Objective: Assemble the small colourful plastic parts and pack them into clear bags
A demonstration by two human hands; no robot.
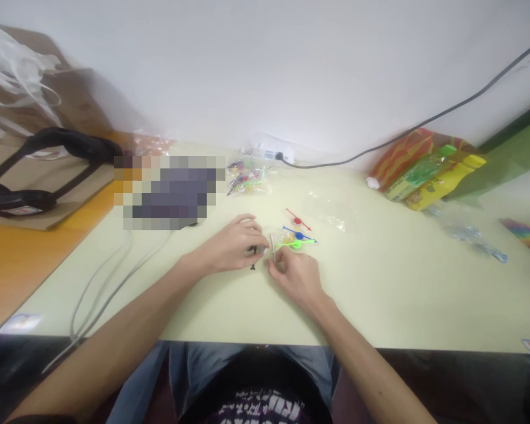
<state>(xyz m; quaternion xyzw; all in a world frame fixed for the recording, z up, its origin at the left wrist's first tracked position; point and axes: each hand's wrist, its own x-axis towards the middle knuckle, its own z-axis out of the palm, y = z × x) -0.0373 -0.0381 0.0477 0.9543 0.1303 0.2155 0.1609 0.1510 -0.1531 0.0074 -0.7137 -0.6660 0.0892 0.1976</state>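
My left hand has its fingertips pinched together over a small black plastic piece, whose lower end pokes out beneath them; its full shape is hidden. Close by, my right hand is closed with thumb and forefinger on a thin pale stick held nearly upright. Just beyond the right hand lie a green arrow spinner, a blue arrow spinner and a red arrow spinner, each with a round hub. Small yellowish pieces show beside the blue and green ones.
A clear bag of colourful parts lies near the wall, before a white box with a black cable. Bottles and a red-yellow packet stand right. Left are a pixelated dark object, a black frame and white cables.
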